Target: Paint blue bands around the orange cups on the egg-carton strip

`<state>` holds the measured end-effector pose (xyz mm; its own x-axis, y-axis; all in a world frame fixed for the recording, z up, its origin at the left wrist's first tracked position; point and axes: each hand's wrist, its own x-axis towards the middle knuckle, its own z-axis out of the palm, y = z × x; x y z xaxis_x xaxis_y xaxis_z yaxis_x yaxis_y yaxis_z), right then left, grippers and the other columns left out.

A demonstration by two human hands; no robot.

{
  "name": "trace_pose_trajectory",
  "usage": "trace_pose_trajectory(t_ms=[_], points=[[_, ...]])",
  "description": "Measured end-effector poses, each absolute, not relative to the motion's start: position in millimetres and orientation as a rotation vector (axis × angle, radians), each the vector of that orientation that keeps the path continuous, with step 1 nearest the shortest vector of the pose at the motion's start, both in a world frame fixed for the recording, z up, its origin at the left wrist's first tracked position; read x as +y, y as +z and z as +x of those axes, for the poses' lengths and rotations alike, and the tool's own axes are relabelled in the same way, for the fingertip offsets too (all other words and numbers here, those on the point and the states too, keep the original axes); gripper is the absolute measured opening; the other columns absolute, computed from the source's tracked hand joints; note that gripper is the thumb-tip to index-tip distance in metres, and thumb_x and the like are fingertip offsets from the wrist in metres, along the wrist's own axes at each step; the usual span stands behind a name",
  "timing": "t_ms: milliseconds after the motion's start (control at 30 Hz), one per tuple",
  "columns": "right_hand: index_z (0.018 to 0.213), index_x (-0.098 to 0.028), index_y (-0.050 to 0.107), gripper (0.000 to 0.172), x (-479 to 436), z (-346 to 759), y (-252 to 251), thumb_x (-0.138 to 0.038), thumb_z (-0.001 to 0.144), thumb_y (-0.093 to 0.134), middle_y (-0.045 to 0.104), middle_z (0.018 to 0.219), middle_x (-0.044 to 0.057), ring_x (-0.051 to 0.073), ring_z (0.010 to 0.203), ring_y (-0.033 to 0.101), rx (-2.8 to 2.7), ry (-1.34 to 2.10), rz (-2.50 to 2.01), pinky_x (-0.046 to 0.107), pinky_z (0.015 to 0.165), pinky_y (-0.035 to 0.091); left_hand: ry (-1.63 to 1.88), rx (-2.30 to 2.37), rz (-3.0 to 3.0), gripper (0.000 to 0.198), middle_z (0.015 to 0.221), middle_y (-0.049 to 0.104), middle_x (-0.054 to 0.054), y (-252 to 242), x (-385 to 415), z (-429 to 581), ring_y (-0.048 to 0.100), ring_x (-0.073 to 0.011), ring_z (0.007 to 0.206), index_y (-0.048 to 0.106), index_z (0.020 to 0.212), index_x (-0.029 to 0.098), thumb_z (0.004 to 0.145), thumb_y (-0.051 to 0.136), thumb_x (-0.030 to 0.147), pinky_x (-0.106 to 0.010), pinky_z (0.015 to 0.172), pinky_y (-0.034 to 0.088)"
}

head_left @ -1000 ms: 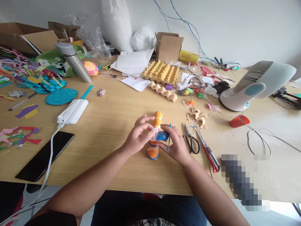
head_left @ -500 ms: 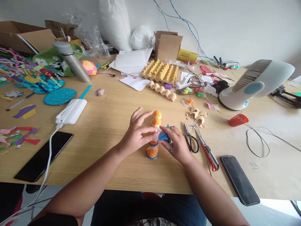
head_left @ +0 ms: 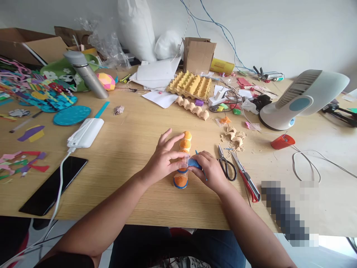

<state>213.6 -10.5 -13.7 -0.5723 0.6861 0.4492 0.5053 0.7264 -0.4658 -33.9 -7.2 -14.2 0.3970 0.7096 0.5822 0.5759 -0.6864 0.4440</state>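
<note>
I see the table (head_left: 134, 210) below both hands. The left hand (head_left: 158, 160) has thumb and a fingertip pinched, its other fingers fanned; the right hand (head_left: 212, 173) is curled nearly closed. Between them the orange row (head_left: 185, 144) lies with its long axis running away from the person. The packet (head_left: 194, 163) points crosswise over it, clear end in the left pinch, blue body in the right grip; whether it touches, I can't tell. Right fingers also hold a thin stick (head_left: 205, 176).
</note>
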Motion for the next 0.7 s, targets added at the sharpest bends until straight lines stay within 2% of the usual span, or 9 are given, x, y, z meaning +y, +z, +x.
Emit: trace_pose_trajectory(t_ms=[267,433,700], points=[[0.107,-0.020,0.065,0.023,-12,213,-9,-0.041,0.111,0.057,0.069,0.087,0.008,0.026,0.083,0.059,-2.336,0.271,-0.823,0.037,0.074,0.049,1.103,1.111,2.433,0.014,0.161,0.061,-0.006,-13,-8,-32,0.029,-0.0370,0.166,0.087,0.106,0.029,0.098,0.077,0.032,-0.066,0.132,0.037],[0.107,-0.020,0.067,0.023,-13,213,-12,-0.042,0.111,0.059,0.070,0.088,0.009,0.026,0.083,0.059,-2.344,0.186,-0.885,0.037,0.073,0.049,1.022,1.149,2.391,0.015,0.162,0.061,-0.006,-11,-10,-30,0.031,-0.0390,0.165,0.087,0.108,0.030,0.097,0.076,0.031,-0.067,0.130,0.041],[0.102,-0.019,0.067,0.023,-17,210,-15,-0.040,0.109,0.061,0.072,0.087,0.009,0.027,0.081,0.060,-2.374,0.058,-0.988,0.038,0.073,0.049,1.035,1.198,2.470,0.015,0.162,0.061,-0.008,-11,-17,-20,0.030,-0.0416,0.165,0.085,0.108,0.027,0.097,0.076,0.028,-0.069,0.130,0.037]])
